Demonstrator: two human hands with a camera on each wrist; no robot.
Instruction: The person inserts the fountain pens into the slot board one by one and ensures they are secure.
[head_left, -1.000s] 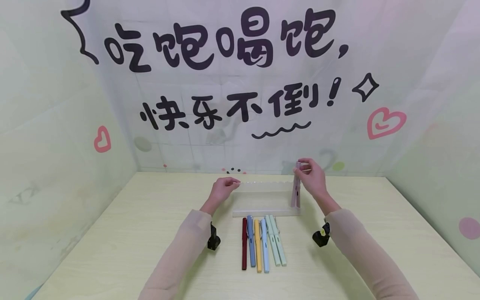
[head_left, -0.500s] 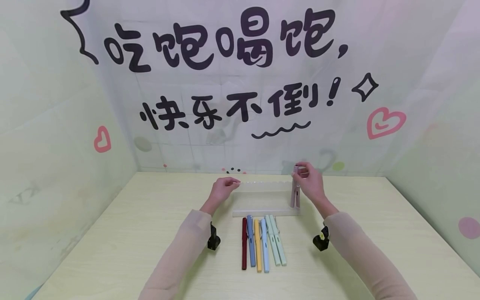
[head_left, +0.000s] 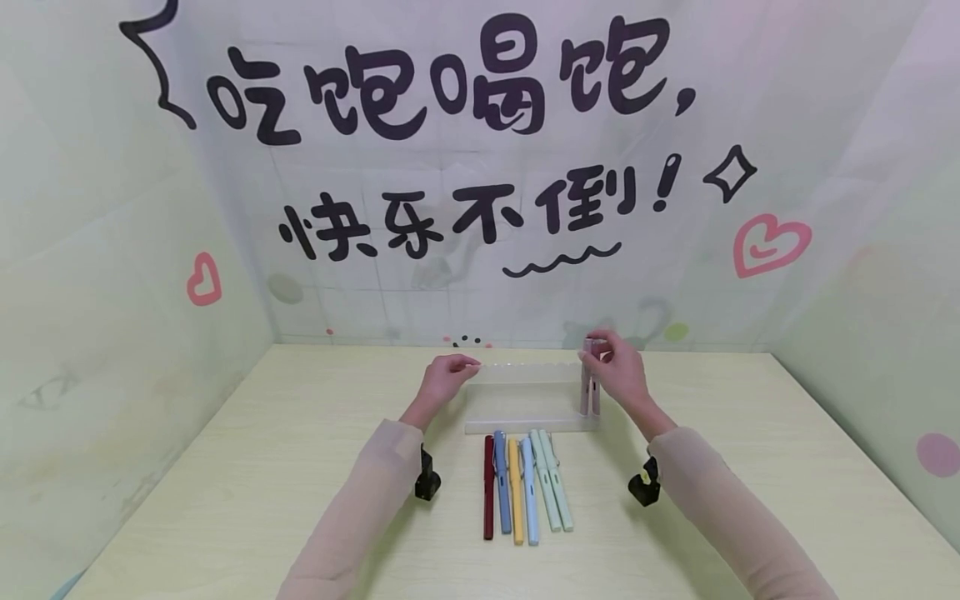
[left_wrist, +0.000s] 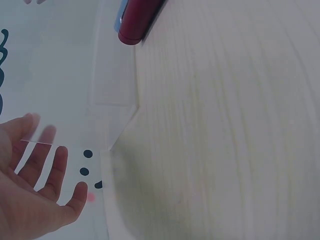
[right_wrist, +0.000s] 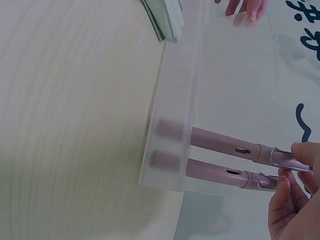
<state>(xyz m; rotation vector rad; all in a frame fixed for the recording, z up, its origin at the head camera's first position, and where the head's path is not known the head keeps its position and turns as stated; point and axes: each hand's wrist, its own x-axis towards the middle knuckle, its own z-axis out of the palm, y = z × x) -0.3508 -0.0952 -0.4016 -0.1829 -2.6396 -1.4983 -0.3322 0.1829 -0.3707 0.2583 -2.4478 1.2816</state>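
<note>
A clear, frosted pen rack (head_left: 525,402) stands on the table. My left hand (head_left: 446,379) pinches its upper left corner between thumb and fingers, the other fingers spread in the left wrist view. At the rack's right end, two dusty-pink pens stand side by side, their lower ends behind the frosted front lip. My right hand (head_left: 624,373) holds the inner pink pen (right_wrist: 225,142) near its clip end, thumb on one side and fingers on the other. The outer pink pen (right_wrist: 212,171) sits next to it, its clip end close to my fingertips.
Before the rack, pens lie in a row: dark red (head_left: 489,492), blue (head_left: 503,487), yellow (head_left: 516,496), light blue (head_left: 530,496) and two mint green (head_left: 556,492). A printed backdrop (head_left: 375,317) rises behind the table (head_left: 262,467).
My right hand has come down and slightly left with the inner pink pen, which now stands more upright beside the outer one. The left hand stays put on the rack.
</note>
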